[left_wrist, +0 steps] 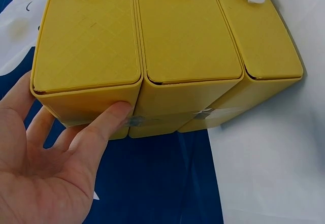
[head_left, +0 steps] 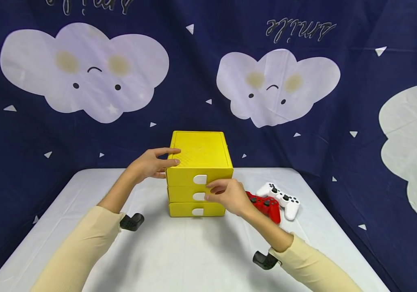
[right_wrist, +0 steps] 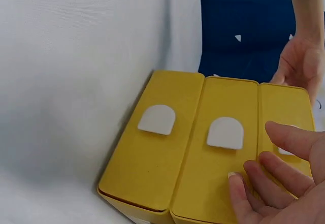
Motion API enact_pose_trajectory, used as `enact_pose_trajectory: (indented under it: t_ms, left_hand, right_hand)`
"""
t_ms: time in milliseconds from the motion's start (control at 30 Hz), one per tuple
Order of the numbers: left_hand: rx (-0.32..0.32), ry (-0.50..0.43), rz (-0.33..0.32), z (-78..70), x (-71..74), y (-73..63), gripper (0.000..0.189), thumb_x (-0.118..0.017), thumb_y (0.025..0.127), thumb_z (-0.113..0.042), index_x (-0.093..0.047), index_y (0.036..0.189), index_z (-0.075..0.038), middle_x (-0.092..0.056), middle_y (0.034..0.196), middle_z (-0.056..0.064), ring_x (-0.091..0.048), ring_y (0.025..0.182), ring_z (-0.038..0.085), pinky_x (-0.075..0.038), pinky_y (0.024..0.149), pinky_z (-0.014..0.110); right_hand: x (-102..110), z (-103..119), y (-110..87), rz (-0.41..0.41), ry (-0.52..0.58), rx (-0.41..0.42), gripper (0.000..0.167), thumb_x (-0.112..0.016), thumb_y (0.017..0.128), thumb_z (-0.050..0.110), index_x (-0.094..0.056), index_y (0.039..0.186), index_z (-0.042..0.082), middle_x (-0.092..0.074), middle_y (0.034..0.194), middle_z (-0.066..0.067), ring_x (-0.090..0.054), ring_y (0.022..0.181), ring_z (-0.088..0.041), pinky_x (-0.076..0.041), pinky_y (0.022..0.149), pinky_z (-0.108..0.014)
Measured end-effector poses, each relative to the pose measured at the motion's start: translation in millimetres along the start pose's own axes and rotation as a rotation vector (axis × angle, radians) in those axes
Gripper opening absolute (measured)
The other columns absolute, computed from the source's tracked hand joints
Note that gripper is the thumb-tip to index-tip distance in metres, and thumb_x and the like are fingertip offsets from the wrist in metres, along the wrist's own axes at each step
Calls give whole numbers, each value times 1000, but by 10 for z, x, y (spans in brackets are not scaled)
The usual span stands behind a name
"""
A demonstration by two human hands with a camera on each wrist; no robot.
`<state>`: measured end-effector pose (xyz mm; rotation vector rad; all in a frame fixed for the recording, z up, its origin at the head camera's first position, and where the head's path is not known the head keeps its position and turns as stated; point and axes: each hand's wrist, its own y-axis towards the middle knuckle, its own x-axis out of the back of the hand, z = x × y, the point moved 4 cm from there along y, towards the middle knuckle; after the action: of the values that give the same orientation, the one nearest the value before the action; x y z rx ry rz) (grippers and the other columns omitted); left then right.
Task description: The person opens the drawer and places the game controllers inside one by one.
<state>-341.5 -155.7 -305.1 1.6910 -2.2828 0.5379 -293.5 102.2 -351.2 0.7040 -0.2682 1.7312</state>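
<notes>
A yellow three-drawer box (head_left: 201,150) stands on the table with its drawers closed. Each drawer front has a white tab: the top tab (head_left: 200,179), the middle tab (head_left: 199,196) and the bottom tab (head_left: 197,211). My left hand (head_left: 151,163) rests at the box's left upper edge, with extended fingers over the top; in the left wrist view the thumb (left_wrist: 114,117) lies against the side. In front of the upper drawers is my right hand (head_left: 232,196), its fingers loosely bent and holding nothing. The right wrist view shows those fingers (right_wrist: 287,173) partly covering the top tab.
Right of the box, behind my right forearm, lie a red game controller (head_left: 272,209) and a white game controller (head_left: 291,205). A white cloth covers the table (head_left: 179,255). A dark blue cloud-print curtain (head_left: 190,81) hangs behind and at the sides.
</notes>
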Motion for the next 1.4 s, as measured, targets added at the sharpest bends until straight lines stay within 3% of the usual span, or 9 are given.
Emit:
enact_pose_trajectory:
  t_ms: [433,733,967,1267,1400]
  left_hand:
    - [15,0,-12,5,-1,-17,60,-70,97,-36,-48,152,-30,-33,165,9,-45,142,44,-53,105,49]
    - [9,-1,-8,26,8,-18,61,-69,98,-37,-46,154,-29,-33,165,10,-45,142,43,-51,107,50]
    - [11,-9,-6,32,1,-15,62,-71,97,-37,-47,153,-29,-34,164,10,-47,140,43,-52,106,49]
    - [-3,-3,-3,2,-8,-17,61,-70,97,-36,-47,153,-28,-35,164,10,-47,141,42,-52,106,49]
    - [-4,3,0,-3,-6,-18,61,-70,97,-36,-46,153,-28,-35,164,10,-46,141,43,-52,107,50]
  right_hand:
    - [-215,-110,50,49,74,-10,29,-84,78,8,-79,107,5,-78,103,-11,-74,100,-24,-62,86,-33]
    - [-266,-164,97,14,88,-38,16,-83,82,10,-82,98,9,-79,90,-5,-76,84,-15,-62,78,-29]
    - [-260,-204,132,-7,93,-46,8,-81,84,9,-83,92,10,-80,86,-5,-75,74,-16,-62,73,-28]
    - [-238,-180,119,-2,102,-51,4,-82,83,5,-82,86,6,-77,77,-7,-74,64,-22,-64,69,-46]
    - [-233,-151,85,30,86,-39,4,-82,81,2,-81,85,4,-76,74,-7,-72,61,-20,-64,66,-43]
